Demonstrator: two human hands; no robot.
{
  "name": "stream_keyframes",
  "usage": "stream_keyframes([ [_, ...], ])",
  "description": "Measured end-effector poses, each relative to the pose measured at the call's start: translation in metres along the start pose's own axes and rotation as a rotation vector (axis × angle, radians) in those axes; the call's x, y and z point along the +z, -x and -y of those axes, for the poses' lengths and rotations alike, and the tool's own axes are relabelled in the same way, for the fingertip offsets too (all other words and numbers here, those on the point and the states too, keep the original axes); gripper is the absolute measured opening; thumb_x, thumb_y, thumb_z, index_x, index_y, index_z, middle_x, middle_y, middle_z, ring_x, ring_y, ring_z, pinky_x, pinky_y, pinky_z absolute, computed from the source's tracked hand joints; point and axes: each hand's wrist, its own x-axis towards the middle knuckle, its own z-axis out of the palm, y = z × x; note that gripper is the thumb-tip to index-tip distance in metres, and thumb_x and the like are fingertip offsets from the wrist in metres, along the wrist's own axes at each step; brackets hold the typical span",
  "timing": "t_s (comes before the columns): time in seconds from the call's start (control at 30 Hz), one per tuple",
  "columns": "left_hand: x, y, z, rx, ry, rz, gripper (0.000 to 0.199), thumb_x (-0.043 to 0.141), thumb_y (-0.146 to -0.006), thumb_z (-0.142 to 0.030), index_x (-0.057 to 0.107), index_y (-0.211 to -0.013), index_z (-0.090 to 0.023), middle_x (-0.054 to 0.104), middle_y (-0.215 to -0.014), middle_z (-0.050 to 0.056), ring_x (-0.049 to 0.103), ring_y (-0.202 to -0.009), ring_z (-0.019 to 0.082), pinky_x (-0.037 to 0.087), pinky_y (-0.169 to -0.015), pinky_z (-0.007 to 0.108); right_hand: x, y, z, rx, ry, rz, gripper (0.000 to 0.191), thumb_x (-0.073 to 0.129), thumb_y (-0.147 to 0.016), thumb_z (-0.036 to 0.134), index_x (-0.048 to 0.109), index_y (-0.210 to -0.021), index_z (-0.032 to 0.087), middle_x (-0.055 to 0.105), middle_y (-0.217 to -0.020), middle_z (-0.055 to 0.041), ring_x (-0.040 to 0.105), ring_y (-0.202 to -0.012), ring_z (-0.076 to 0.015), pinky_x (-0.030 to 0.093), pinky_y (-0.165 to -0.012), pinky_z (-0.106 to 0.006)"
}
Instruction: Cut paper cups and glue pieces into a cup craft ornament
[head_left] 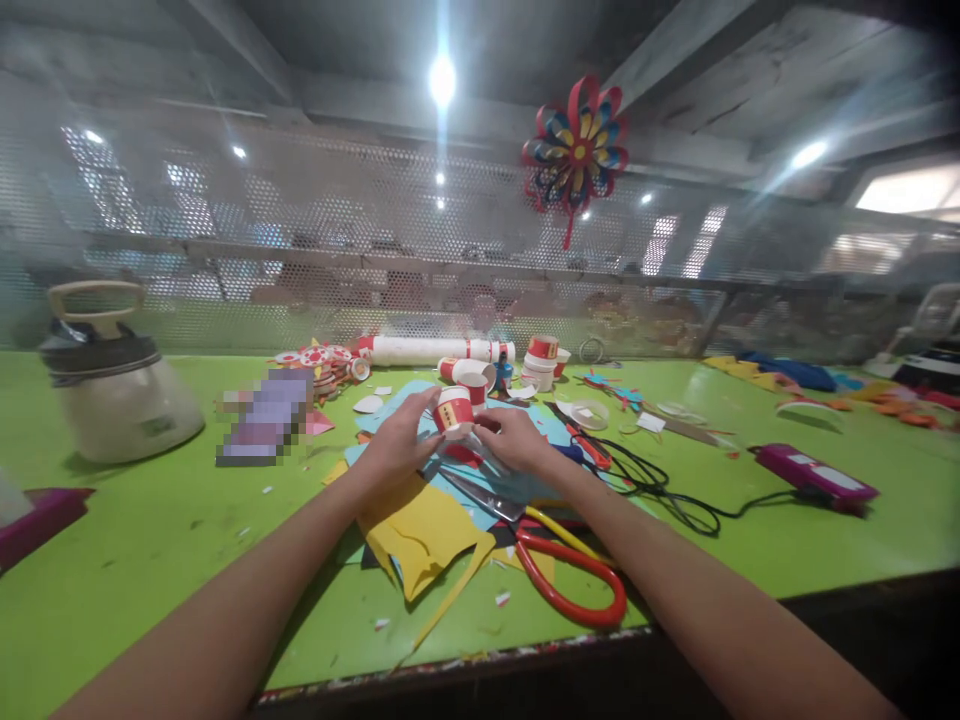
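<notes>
My left hand [403,437] is closed around the left side of a small red and white paper cup [453,410], held tilted above the papers. At the cup's lower right, the fingers of my right hand [511,437] pinch its pale rim or a bit of paper there; which one I cannot tell. Beneath both hands lie blue paper sheets [420,395] and crumpled yellow paper [424,525]. Scissors with red handles [574,590] rest on the papers, their blades pointing up and left. Just behind the held cup stands another red and white cup [474,385].
A long white tube of stacked cups [420,350] lies at the back, near a cup stack [540,362]. On the left stand a cream jug [124,400] and a blurred-out flat object [266,420]. Black cable [656,480] runs to a purple box [814,475]. A paper pinwheel [579,152] hangs above.
</notes>
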Motion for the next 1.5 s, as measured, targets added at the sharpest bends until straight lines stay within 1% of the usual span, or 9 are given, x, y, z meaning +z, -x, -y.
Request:
stream_keyframes([
  [0.17,-0.002,-0.004,-0.003,0.041,0.016,-0.02,0.069,0.057,-0.075,-0.022,0.028,-0.137,-0.019,0.05,-0.125,0.014,0.054,-0.105,0.023,0.052,-0.078,0.035,-0.011,-0.004,-0.004,0.055,-0.323,-0.086,0.035,0.054,-0.085,0.022,0.051,-0.12,0.017,0.065,-0.099,-0.0058,0.063,-0.083,-0.0166,0.053,-0.069,-0.032],
  [0.27,-0.004,-0.005,-0.012,0.093,0.006,-0.02,0.068,0.056,-0.073,-0.017,0.031,-0.136,-0.021,0.049,-0.124,0.012,0.052,-0.107,0.022,0.051,-0.079,0.034,-0.019,-0.002,0.0,0.037,-0.507,-0.061,0.041,0.048,-0.082,0.022,0.05,-0.124,0.021,0.065,-0.105,-0.0056,0.063,-0.087,-0.0164,0.052,-0.071,-0.029],
  [0.37,-0.01,-0.005,-0.026,0.137,-0.029,-0.036,0.064,0.055,-0.072,-0.014,0.036,-0.133,-0.022,0.047,-0.124,0.011,0.046,-0.114,0.024,0.044,-0.092,0.038,-0.022,0.002,0.008,0.005,-0.612,-0.003,0.035,0.054,-0.08,0.033,0.06,-0.112,0.02,0.065,-0.106,-0.0056,0.061,-0.09,-0.0179,0.05,-0.073,-0.03],
  [0.47,-0.016,-0.004,-0.038,0.155,-0.059,-0.042,0.063,0.056,-0.072,-0.013,0.04,-0.132,-0.021,0.046,-0.119,0.011,0.046,-0.113,0.024,0.039,-0.097,0.04,-0.023,0.005,0.012,-0.016,-0.652,0.028,0.028,0.068,-0.071,0.038,0.067,-0.088,0.016,0.067,-0.09,-0.0042,0.059,-0.083,-0.0174,0.046,-0.074,-0.03],
  [0.6,-0.02,-0.003,-0.048,0.138,-0.075,-0.02,0.068,0.058,-0.071,-0.015,0.036,-0.135,-0.024,0.048,-0.114,0.009,0.048,-0.107,0.026,0.041,-0.092,0.042,-0.029,0.005,0.008,-0.014,-0.725,0.038,0.027,0.075,-0.064,0.038,0.059,-0.067,0.017,0.059,-0.068,0.0016,0.053,-0.066,-0.0125,0.042,-0.065,-0.027],
  [0.77,-0.022,-0.002,-0.052,0.108,-0.036,0.056,0.069,0.063,-0.07,-0.021,0.038,-0.135,-0.023,0.053,-0.113,0.011,0.048,-0.106,0.029,0.039,-0.091,0.048,-0.044,0.007,0.001,-0.01,-0.831,0.127,0.029,0.074,-0.064,0.037,0.05,-0.066,0.019,0.053,-0.063,0.0042,0.05,-0.056,-0.0104,0.041,-0.057,-0.026],
  [1.03,-0.025,-0.005,-0.041,-0.005,0.154,0.196,0.055,0.067,-0.069,-0.04,0.053,-0.118,-0.021,0.059,-0.118,0.01,0.058,-0.101,0.024,0.048,-0.082,0.036,-0.057,0.003,-0.025,-0.015,-0.771,0.206,0.021,0.068,-0.076,0.031,0.053,-0.07,0.016,0.052,-0.062,0.0058,0.05,-0.052,-0.008,0.041,-0.051,-0.022],
  [1.17,-0.029,-0.007,-0.039,-0.095,0.137,0.182,0.043,0.071,-0.061,-0.038,0.062,-0.099,-0.02,0.064,-0.099,0.007,0.059,-0.093,0.026,0.046,-0.081,0.04,-0.056,-0.002,-0.038,-0.022,-0.687,0.239,0.016,0.057,-0.087,0.027,0.058,-0.08,0.013,0.059,-0.073,0.0026,0.057,-0.062,-0.01,0.048,-0.059,-0.026],
  [1.5,-0.034,-0.01,-0.023,-0.254,0.27,0.15,0.023,0.07,-0.059,-0.037,0.06,-0.068,-0.017,0.052,-0.058,-0.004,0.051,-0.056,0.015,0.04,-0.054,0.026,-0.06,0.0,-0.03,-0.067,-0.459,0.271,0.016,0.059,-0.086,0.026,0.06,-0.078,0.012,0.061,-0.074,0.0022,0.059,-0.066,-0.0109,0.05,-0.064,-0.028],
])
